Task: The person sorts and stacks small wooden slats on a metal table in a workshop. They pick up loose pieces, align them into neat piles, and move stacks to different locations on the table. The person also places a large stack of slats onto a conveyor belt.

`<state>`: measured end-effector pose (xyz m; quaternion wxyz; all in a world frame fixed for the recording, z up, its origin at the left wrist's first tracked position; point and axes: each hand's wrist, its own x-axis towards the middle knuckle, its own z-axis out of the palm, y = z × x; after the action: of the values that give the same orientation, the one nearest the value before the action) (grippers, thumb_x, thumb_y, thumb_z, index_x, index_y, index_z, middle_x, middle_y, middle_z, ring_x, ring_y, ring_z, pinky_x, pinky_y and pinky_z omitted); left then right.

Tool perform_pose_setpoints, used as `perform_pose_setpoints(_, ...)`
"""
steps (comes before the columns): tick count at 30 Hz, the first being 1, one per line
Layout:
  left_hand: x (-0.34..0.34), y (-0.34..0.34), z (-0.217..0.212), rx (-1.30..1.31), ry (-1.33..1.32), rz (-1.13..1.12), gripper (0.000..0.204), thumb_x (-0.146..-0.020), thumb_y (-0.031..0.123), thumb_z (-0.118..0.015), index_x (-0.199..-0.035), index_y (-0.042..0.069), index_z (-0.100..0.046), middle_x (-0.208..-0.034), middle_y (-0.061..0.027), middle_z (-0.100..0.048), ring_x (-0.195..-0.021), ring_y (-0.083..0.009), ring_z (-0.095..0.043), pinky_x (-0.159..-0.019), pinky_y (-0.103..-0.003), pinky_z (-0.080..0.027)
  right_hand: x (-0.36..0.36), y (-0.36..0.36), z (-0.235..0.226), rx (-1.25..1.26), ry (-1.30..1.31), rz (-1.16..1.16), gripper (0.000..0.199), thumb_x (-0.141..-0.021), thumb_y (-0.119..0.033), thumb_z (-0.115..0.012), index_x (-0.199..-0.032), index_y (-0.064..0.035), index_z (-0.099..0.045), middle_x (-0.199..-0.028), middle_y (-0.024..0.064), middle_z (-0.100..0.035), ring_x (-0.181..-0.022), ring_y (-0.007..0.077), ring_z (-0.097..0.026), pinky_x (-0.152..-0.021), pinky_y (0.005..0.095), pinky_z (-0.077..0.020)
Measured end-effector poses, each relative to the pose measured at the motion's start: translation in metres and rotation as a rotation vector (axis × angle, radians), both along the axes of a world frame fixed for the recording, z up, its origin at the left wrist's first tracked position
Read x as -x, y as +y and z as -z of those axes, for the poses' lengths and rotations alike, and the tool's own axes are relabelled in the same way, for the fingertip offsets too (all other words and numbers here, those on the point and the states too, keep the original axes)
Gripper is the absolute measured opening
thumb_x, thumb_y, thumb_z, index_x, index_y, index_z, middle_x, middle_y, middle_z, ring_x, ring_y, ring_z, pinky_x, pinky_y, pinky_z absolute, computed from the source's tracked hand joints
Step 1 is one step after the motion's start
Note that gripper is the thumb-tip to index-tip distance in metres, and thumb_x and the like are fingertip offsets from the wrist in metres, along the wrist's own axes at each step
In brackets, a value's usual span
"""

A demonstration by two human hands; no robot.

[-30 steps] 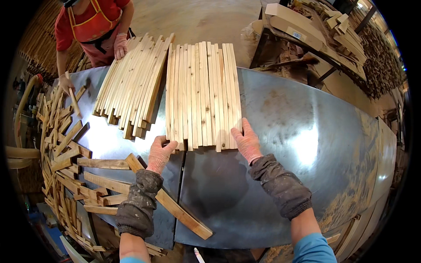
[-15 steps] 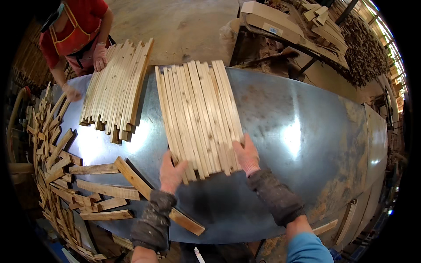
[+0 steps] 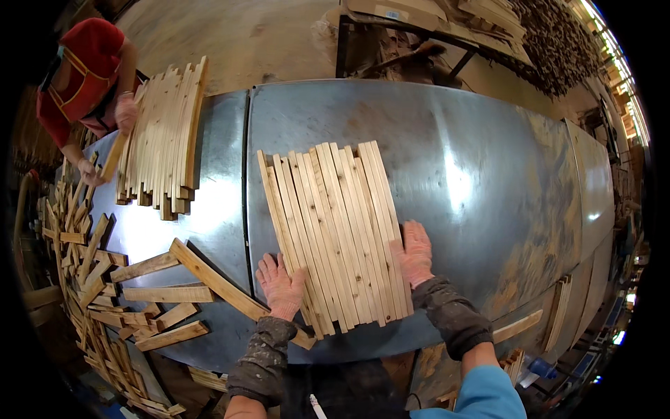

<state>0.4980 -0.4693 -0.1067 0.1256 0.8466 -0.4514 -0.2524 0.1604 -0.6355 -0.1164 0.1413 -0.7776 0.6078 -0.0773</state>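
A flat row of several pale wooden slats (image 3: 335, 230) lies side by side on the grey metal table (image 3: 488, 181). My left hand (image 3: 281, 285), in a pink glove, presses flat against the row's near left edge. My right hand (image 3: 414, 253), also gloved, lies flat on the row's near right edge. Both hands squeeze the slats together from the sides, fingers spread. A long loose slat (image 3: 223, 286) runs diagonally just left of my left hand.
Another batch of slats (image 3: 164, 143) lies at the far left, handled by a person in red (image 3: 84, 84) with gloved hands. Many loose wood strips (image 3: 98, 279) crowd the left table edge. Stacked timber (image 3: 488, 21) stands behind the table.
The row of slats has slid toward me and to the right across the table, my hands moving with it along its sides. The other person's batch has shifted left in view.
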Motion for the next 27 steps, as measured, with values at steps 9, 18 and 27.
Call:
perform_pose_setpoints(9,0.032,-0.018,-0.045,0.334,1.074,-0.6,0.086,-0.097,0.021,-0.077,-0.165,-0.003,-0.031,-0.15,-0.019,-0.056,-0.132,-0.0286,-0.06,-0.113,-0.042,-0.051,-0.032,0.003,-0.039,-0.586,-0.698,0.351,0.086,-0.095,-0.03,-0.08,-0.165,0.0016,-0.042,-0.155,0.0208,-0.057,-0.137,0.0306,-0.061,-0.116,0.04,-0.0496)
perform_pose_setpoints(18,0.006,0.014,-0.072,0.212,1.232,-0.626,0.083,-0.09,0.011,-0.08,-0.159,-0.004,-0.037,-0.14,-0.0167,-0.06,-0.124,-0.0265,-0.064,-0.108,-0.041,-0.055,-0.037,0.032,-0.107,-0.817,-0.857,0.36,0.087,-0.09,-0.01,-0.084,-0.164,0.0005,-0.039,-0.14,0.017,-0.067,-0.125,0.0241,-0.068,-0.111,0.0363,-0.0533)
perform_pose_setpoints(27,0.008,0.184,-0.135,0.52,1.385,-0.781,0.082,-0.087,0.006,-0.079,-0.16,0.007,-0.043,-0.142,-0.0138,-0.063,-0.123,-0.0297,-0.066,-0.106,-0.045,-0.056,-0.065,0.154,-0.207,-0.779,-0.852,0.173,0.096,-0.087,-0.011,-0.087,-0.166,0.0006,-0.034,-0.139,0.0151,-0.068,-0.123,0.0229,-0.069,-0.109,0.0371,-0.0556)
